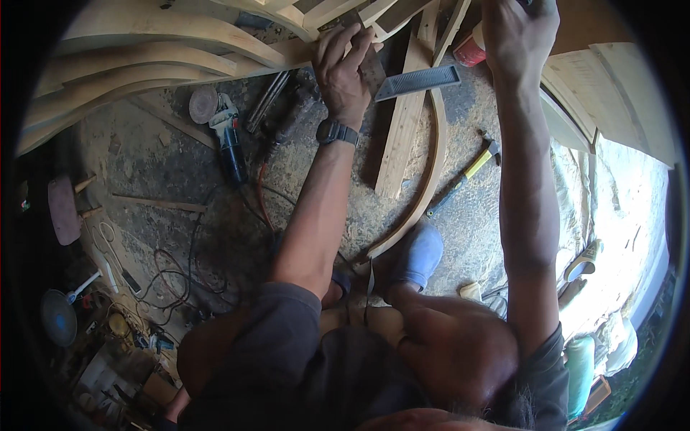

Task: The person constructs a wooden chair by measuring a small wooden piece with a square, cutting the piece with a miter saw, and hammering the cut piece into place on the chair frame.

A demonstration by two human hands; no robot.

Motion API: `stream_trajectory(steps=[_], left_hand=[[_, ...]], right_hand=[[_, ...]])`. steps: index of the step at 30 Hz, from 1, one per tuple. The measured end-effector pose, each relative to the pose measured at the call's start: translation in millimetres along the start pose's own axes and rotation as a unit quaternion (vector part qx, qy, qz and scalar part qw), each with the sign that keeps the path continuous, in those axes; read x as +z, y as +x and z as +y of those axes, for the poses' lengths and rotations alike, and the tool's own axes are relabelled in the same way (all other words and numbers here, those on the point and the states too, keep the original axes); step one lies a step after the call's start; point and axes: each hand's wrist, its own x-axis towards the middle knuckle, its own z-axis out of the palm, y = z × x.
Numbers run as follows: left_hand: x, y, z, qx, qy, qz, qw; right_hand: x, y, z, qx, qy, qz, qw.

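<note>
My left hand (341, 75), with a watch on its wrist, is at the top centre against the curved wooden frame (280, 61). Its fingers curl over the dark blade of a try square (420, 82), whose grey ribbed handle points right above the boards. At the top right edge, my right hand (521, 39) is raised with its fingers closed; a bit of something dark shows there, mostly cut off by the picture's rim. Below the square, a straight wooden board (402, 136) and a thin curved wooden strip (431, 165) run toward my feet.
An angle grinder (228, 140) with a round disc lies left of my arm, its cord trailing over the floor. A hammer (471, 172) with a yellow and black handle lies between my arms. Further out are a red container (471, 50), a fan (59, 317) and stacked panels (611, 93).
</note>
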Motion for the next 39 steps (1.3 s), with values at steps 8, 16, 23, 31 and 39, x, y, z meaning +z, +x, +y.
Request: stream_trajectory(steps=[8,16,23,31,39], left_hand=[[-55,-67,34,0.039,-0.008,-0.181,0.983],[-115,-106,30,0.133,0.069,-0.367,0.918],[-304,-51,25,-0.022,0.028,-0.444,0.895],[-358,15,90,-0.462,-0.297,-0.206,0.810],[-351,38,66,-0.418,-0.319,-0.211,0.824]], right_hand=[[-8,-21,-21,0.078,0.189,0.001,0.979],[64,-85,-52,-0.063,0.168,-0.228,0.957],[164,-120,-61,-0.008,0.150,-0.393,0.907],[192,-163,-75,0.018,0.144,-0.429,0.891],[106,-140,-91,-0.009,0.238,-0.404,0.883]])
